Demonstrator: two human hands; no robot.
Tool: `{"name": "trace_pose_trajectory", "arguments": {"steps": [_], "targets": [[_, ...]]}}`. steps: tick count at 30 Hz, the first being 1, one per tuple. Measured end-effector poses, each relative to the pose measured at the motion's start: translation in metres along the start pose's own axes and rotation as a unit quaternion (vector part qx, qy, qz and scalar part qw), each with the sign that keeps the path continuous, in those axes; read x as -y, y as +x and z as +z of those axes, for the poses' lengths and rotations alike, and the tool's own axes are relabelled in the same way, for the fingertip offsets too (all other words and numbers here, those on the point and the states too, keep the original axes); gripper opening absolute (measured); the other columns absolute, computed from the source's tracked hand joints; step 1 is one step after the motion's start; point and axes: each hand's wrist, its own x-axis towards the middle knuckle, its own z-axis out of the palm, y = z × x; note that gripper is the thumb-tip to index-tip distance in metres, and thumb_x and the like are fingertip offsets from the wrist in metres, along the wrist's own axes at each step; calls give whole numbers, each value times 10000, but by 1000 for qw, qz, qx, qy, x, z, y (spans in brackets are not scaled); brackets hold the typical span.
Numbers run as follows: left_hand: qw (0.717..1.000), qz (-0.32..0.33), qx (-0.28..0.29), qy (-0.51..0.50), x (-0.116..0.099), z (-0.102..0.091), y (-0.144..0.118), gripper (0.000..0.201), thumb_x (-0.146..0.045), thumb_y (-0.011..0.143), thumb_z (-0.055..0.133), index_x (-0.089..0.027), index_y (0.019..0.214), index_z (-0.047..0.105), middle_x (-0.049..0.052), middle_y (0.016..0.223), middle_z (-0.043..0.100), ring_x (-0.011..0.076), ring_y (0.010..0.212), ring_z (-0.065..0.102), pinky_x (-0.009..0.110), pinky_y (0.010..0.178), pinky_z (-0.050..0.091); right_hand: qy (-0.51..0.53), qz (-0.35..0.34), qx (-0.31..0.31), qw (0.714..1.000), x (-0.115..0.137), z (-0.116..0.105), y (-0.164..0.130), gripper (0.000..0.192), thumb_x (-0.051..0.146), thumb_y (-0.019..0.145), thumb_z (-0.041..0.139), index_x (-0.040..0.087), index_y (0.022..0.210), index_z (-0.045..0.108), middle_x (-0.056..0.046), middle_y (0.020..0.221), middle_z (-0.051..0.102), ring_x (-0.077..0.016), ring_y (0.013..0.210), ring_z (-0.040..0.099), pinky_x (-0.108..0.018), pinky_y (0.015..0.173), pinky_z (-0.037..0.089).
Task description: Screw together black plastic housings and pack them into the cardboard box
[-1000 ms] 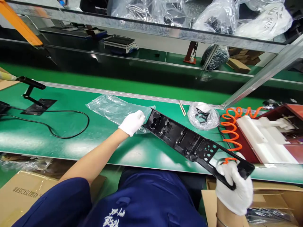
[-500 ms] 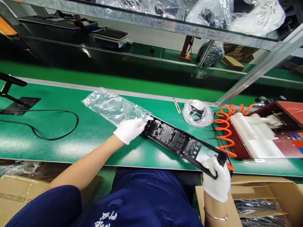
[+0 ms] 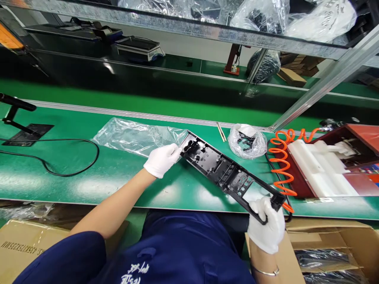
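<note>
Black plastic, long and flat, makes up the panel (image 3: 225,173) that both gloved hands hold over the green counter (image 3: 89,181). It runs at a slant, with moulded ribs, pockets and round holes facing up. The left hand (image 3: 161,159) has its fingers closed on the panel's far end, where the panel meets the mouth of a clear plastic bag (image 3: 133,136). The bag lies flat and crumpled on the counter, stretching away from that end of the panel. The right hand (image 3: 266,228) has its fingers wrapped tight around the panel's near end, which juts past the counter's front edge above an open cardboard box (image 3: 328,244); dark wrapped pieces show inside the box.

Just beyond the panel's middle sits a small clear bag of black parts (image 3: 247,141), and a thin brass-coloured rod (image 3: 220,131) lies beside it. An orange coiled hose (image 3: 281,165) curls close to the panel's near end, touching a red fixture (image 3: 299,183) that carries white blocks (image 3: 319,167). Well away from the panel, past the clear bag, a black cable (image 3: 74,170) loops across the counter toward a black stand (image 3: 20,130) with a flat base. Another cardboard box (image 3: 20,246) sits under the counter's front edge on that same far side.
</note>
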Motion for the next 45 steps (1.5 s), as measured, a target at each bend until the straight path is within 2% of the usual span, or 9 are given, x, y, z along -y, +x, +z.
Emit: {"name": "trace_pose_trajectory", "arguments": {"steps": [5,10,13,21,26,31,34,38,45], "targets": [[997,19,-70,-30,4,7,-2,347,-353,989,470,-232,665,448,18,664,591,156,630,535,283,645,386,-17,18,39,999,0,6,1,375,235,745,812,204,824,447,122,575,303,-21,482,253,-176,505,377],[996,89,-22,-23,5,12,-16,389,-377,1009,484,-228,650,482,13,623,560,162,602,529,298,628,374,-2,-4,-1,1000,3,9,2,421,227,734,798,205,769,379,123,553,266,-21,486,240,-163,515,379],[997,70,1,-39,6,11,-22,349,-380,1018,499,-228,705,528,3,646,580,163,618,556,291,647,394,2,7,-5,1000,4,9,0,421,228,717,804,203,765,386,122,555,276,-19,485,239,-164,511,371],[992,23,-59,-111,3,0,-21,265,-416,989,539,-233,797,551,-5,707,621,162,673,602,276,712,468,8,9,15,1000,7,11,-5,368,208,722,798,207,822,444,124,555,280,-26,477,197,-157,502,361],[965,12,-68,-252,-4,-5,-30,255,-415,933,534,-244,750,487,-21,639,563,145,599,540,277,656,470,19,-6,28,999,11,4,-4,297,157,758,748,199,837,464,114,564,280,-27,475,185,-159,500,350],[897,2,-45,-439,-17,-18,-50,231,-396,895,563,-241,735,505,-32,588,565,126,505,521,253,520,448,31,-4,45,998,21,-11,5,321,128,708,766,177,797,461,104,599,336,-8,466,223,-142,471,358],[873,15,-56,-484,-26,-26,-63,216,-364,862,607,-233,711,526,-40,562,578,113,471,520,237,480,433,50,16,30,998,27,-18,9,395,121,627,793,177,748,422,106,603,352,3,461,226,-130,451,386],[875,18,-66,-479,-33,-35,-78,213,-315,851,630,-222,677,550,-41,565,609,104,468,544,224,485,447,70,30,22,997,33,-21,10,429,104,567,799,181,761,424,114,600,354,7,454,218,-122,436,411],[882,31,-78,-464,-32,-38,-86,231,-309,862,628,-226,657,560,-36,542,603,119,480,555,243,500,466,77,45,25,996,37,-21,9,394,90,596,762,188,807,444,114,613,374,6,438,210,-110,435,427]]}}
